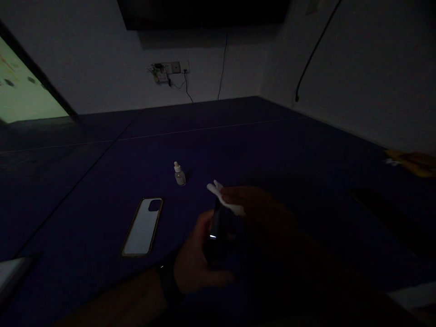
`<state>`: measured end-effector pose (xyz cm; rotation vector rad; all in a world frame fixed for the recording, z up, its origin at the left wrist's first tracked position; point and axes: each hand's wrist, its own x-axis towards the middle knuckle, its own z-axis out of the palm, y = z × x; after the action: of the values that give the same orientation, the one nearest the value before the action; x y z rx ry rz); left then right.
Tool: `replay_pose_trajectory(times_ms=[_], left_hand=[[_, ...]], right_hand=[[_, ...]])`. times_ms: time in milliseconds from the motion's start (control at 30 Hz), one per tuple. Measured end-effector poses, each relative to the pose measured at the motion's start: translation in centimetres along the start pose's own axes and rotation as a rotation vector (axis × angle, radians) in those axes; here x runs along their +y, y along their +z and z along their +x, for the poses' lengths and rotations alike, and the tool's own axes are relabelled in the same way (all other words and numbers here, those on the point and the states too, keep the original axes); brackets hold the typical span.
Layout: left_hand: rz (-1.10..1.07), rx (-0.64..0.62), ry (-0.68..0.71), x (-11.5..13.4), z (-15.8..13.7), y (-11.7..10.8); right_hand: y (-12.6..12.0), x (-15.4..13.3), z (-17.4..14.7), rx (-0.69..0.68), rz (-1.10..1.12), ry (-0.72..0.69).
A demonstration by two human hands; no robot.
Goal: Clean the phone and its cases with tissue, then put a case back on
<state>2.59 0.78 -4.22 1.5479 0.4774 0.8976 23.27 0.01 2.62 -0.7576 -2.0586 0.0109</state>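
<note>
My left hand [194,261], with a dark band at the wrist, is wrapped round a dark phone [215,222] held on edge above the floor. A small bright glint shows on the phone's near corner. In my right hand [257,204] is a white cloth or tissue [227,202], pinched at the phone's far upper end. Whether the cloth presses on the phone is too dark to tell. To the left lies a clear phone case [142,228] with a brownish rim and a camera cutout. A small dropper bottle [180,175] with a white top stands upright beyond it.
A pale flat object [15,272] lies at the left edge. On the right are a long dark flat thing [384,213] and a yellow item [413,162]. Sockets with cables [168,68] sit on the far wall under a dark screen [204,13]. The room is dim.
</note>
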Motion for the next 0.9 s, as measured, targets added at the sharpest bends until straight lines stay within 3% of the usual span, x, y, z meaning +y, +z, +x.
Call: replay_pose_trajectory(times_ms=[167,267,333,467,600,800,900], left_hand=[[-0.282,-0.129,-0.021,-0.7,-1.5,0.3],[-0.614,-0.143,-0.193,-1.0,-1.6,0.9],[-0.794,-0.128,-0.235,-0.6,-1.1,1.3],[-0.872,0.012,-0.352,1.2,0.3,1.1],[-0.954,0.145,-0.388,1.9,1.3,0.3],[-1.017,0.140,-0.458,0.7,1.3,-0.1],[-1.042,0.146,-0.479,0.7,1.2,0.2]], right_hand=[[1.5,2.1,0.5,0.223,0.101,0.627],[1.9,2.8,0.4,0.318,0.174,0.867],[2.1,3.1,0.4,0.342,0.236,0.974],[2.3,3.3,0.6,0.318,0.361,1.052],[2.4,3.3,0.6,0.307,0.331,1.063],[2.4,3.3,0.3,0.291,0.283,1.044],[2.7,2.9,0.0,0.232,0.237,0.924]])
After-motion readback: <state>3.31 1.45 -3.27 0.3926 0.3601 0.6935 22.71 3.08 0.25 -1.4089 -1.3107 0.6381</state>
